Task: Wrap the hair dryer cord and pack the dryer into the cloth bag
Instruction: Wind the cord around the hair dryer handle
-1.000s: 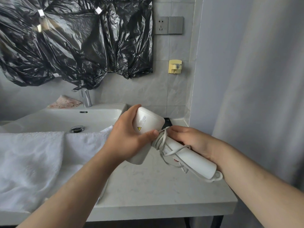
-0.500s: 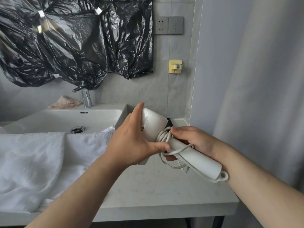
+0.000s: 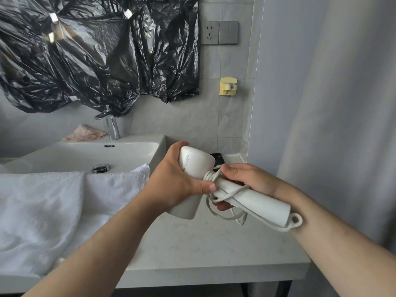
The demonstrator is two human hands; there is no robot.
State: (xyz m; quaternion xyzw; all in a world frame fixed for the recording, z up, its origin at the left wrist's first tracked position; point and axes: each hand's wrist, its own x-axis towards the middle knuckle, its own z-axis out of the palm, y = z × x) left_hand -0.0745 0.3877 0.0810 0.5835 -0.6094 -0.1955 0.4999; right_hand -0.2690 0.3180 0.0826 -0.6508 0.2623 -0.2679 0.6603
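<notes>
1. Two hands hold the dryer [image 3: 257, 200] at frame centre, above the counter [image 3: 214, 249].
2. The left hand [image 3: 173, 181], flat-fingered half a second ago, now curls round the barrel, thumb pinning the cord [image 3: 227, 196]. The right hand [image 3: 246, 181] grips the handle. Wrapping judged unfinished: one loop hangs slack.
3. The handle's long axis runs from centre to lower right. The barrel stands near upright.

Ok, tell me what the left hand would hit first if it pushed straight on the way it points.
The left hand grips the hair dryer by its head. Pushed on up and right, it would likely reach the black object at the back of the counter first; depth is unclear.
</notes>
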